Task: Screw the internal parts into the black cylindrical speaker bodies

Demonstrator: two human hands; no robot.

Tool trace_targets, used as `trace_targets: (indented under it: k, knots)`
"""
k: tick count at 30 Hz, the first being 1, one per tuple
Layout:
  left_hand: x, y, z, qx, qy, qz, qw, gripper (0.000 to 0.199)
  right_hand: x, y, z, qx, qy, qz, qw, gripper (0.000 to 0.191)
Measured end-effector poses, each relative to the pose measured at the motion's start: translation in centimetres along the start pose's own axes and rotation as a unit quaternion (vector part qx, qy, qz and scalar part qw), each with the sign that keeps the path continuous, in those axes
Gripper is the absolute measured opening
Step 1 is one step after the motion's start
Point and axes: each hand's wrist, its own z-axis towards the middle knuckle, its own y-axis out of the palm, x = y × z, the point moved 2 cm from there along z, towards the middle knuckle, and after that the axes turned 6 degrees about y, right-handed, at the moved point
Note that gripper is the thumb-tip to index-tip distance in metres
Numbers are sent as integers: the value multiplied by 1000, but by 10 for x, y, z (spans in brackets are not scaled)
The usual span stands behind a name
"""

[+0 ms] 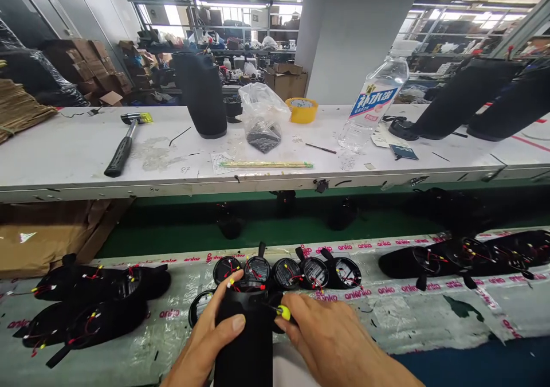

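Hands: you are working with two, your left hand (206,335) and your right hand (330,335).
In hand: you are holding one black tube (243,341).
Counter: you are facing one counter (64,157) carrying one upright black tube (200,94) and two leaning black tubes (466,97).
Belt: you are working over one conveyor belt (387,312) carrying six open round housings (286,272) with wires, plus two lying black tubes (98,281) at your left; the overlapping group at your right is too tangled to count.
Tools: you are seeing one hammer (122,146).
Bottles: you are seeing one plastic water bottle (373,103).
Tape: you are seeing one yellow tape roll (301,110).

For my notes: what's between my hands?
In the head view, a black cylinder lies between your left hand and right hand, with a yellow piece beside the right hand.
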Motion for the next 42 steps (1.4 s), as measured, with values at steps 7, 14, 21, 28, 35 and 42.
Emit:
trace_targets:
  k: [7, 14, 21, 28, 35, 42]
  knots:
    - [1, -4, -2, -3, -12, -42, 999, 72, -14, 10, 5, -20, -24, -24, 999, 20]
    - [6, -5, -5, 85, 64, 69, 992, 78, -22, 24, 8, -50, -19, -26, 998, 14]
    - [6, -4, -2, 109, 86, 136, 981, 78, -23, 27, 7, -56, 1, -23, 998, 15]
    - [2, 2, -4, 152, 82, 133, 976, 81, -31, 23, 5, 2, 40, -29, 999, 18]
    - [1, 6, -7, 203, 123, 192, 952, 76, -37, 26, 3, -12, 77, -33, 996, 21]
    - [-4, 6, -7, 245, 138, 257, 924, 71, -39, 24, 0, 4, 81, -70, 994, 20]
